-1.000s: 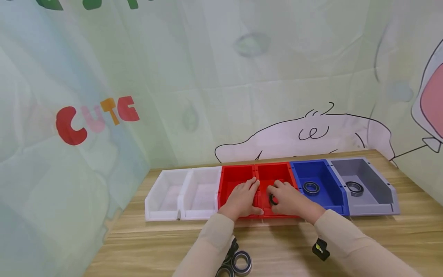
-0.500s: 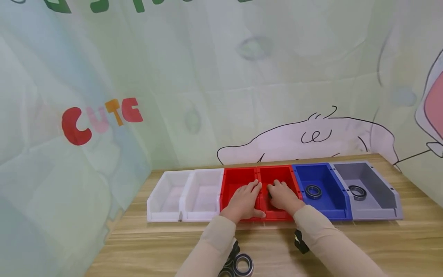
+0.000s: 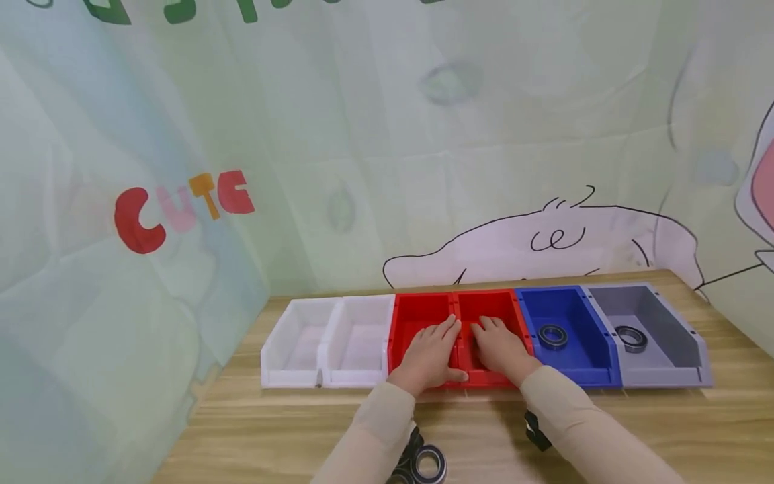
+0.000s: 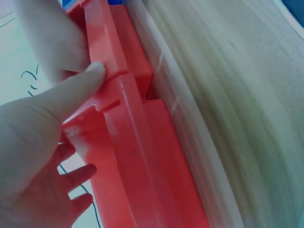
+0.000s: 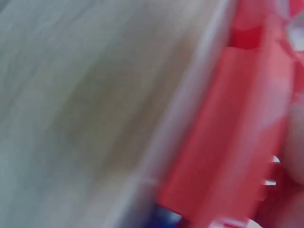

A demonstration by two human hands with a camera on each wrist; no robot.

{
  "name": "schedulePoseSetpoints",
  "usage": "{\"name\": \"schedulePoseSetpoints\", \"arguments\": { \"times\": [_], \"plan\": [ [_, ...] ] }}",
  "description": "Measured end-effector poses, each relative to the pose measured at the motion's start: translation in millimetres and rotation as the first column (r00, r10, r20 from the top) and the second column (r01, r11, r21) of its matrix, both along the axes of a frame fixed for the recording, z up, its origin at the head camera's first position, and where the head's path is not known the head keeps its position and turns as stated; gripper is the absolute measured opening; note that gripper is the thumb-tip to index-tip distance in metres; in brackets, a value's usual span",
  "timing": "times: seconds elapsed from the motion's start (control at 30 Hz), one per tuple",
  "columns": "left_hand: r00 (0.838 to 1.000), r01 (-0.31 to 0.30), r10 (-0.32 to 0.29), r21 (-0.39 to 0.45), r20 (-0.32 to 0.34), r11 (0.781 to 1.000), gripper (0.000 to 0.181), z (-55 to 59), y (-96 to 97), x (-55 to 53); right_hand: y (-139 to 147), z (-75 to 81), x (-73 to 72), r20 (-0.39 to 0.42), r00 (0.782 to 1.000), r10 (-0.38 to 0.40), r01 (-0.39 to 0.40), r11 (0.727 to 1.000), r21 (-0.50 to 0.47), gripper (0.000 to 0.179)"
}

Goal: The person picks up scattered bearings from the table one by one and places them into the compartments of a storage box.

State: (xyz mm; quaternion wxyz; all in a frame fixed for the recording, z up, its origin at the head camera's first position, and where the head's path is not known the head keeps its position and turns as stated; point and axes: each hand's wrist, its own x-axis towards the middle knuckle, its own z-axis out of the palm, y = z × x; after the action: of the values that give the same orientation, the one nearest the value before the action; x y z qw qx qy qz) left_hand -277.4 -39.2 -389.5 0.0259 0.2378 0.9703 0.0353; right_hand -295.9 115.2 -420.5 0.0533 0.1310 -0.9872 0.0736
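In the head view my left hand (image 3: pixel 431 356) lies over the divider between the left red bin (image 3: pixel 417 306) and the right red bin (image 3: pixel 488 300), fingers extended. In the left wrist view its thumb (image 4: pixel 92 78) touches the front rim where the red bins meet. My right hand (image 3: pixel 503 349) reaches down inside the right red bin, fingertips lowered. The hand hides whatever lies beneath it, so I cannot tell whether it holds a bearing. The right wrist view is blurred, showing the red bin's front wall (image 5: pixel 223 137).
To the right, a blue bin (image 3: pixel 580 356) and a grey bin (image 3: pixel 659 359) each contain one ball bearing. Two white bins (image 3: pixel 293 378) stand at the left. Several bearings (image 3: pixel 442 464) lie on the wooden table (image 3: pixel 302 430) beside the left sleeve.
The right hand has shifted forward and left within the right red bin, and the bearing seen under its fingers is now hidden. The left hand stays on the divider. The head view has tilted slightly.
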Motion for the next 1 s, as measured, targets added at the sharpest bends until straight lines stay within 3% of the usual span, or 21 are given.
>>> {"name": "schedulePoseSetpoints", "arguments": {
  "times": [0.2,0.27,0.4,0.53,0.63,0.77,1.0],
  "plan": [
    [1.0,-0.004,0.006,0.039,-0.031,0.999,0.094,-0.8,-5.1,1.7,-1,24.7,9.9,-0.119,0.986,0.114,-0.118,0.993,-0.026,0.042],
    [0.999,-0.016,0.017,0.033,-0.044,0.999,0.093,-1.3,-6.2,1.6,-1,31.5,10.8,-0.101,0.983,0.152,-0.161,0.983,-0.084,0.045],
    [0.995,-0.034,0.032,-0.019,-0.099,0.999,0.092,-1.6,-8.6,5.0,-2,39.6,12.8,0.018,0.979,0.203,-0.194,0.954,-0.23,0.062],
    [0.988,-0.034,0.026,-0.052,-0.152,0.998,0.089,1.0,-14.2,14.1,-4,40.4,16.6,0.096,0.959,0.268,-0.232,0.931,-0.281,0.078],
    [0.986,-0.024,0.024,0.005,-0.164,1.0,0.084,4.4,-26.3,23.9,-6,37.7,19.6,0.091,0.943,0.319,-0.292,0.929,-0.226,0.085],
    [0.989,-0.019,0.035,0.118,-0.141,0.993,0.075,8.8,-53.1,41.0,-8,31.3,22.4,0.047,0.939,0.34,-0.335,0.939,-0.079,0.089],
    [0.998,0.022,-0.013,0.175,-0.053,0.984,0.067,11.6,-93.2,82.0,-3,18.2,24.4,0.048,0.95,0.308,-0.309,0.951,0.007,0.089]
  ]
}}
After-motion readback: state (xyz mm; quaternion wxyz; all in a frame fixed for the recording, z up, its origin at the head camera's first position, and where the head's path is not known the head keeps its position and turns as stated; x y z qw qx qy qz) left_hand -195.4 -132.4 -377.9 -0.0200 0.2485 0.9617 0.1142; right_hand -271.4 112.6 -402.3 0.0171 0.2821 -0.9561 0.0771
